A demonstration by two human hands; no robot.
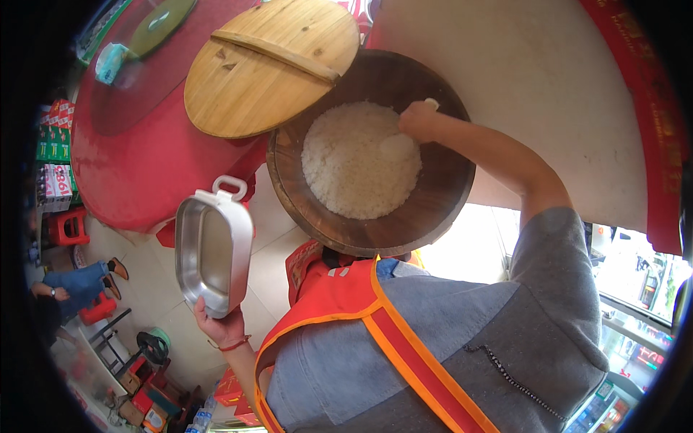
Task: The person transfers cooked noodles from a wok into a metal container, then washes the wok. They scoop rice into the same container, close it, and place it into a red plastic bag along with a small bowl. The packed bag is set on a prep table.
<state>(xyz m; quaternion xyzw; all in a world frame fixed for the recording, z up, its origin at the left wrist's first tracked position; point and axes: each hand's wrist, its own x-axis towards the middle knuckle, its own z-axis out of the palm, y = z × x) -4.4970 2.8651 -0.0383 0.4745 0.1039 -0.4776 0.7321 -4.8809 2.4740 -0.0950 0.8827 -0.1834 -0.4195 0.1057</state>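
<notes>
In my left hand (222, 323) is a metal box (214, 249) with rounded corners and a pale looped handle; I grip it by its near end. Its inside faces up and shows bare metal. My right hand (418, 121) is closed on a pale rice paddle (397, 147), whose blade touches the white rice (354, 173). The rice lies in the bottom of a deep wooden tub (373, 233). A round wooden lid (270, 65) with a crossbar leans over the tub's left rim.
A red-covered round table (146, 184) stands at left, bearing a tissue pack (111, 63) and a glass turntable. A pale surface (520, 81) borders the tub at right. A seated person (76, 289), red stools (69, 226) and stacked cartons (54, 140) are at far left.
</notes>
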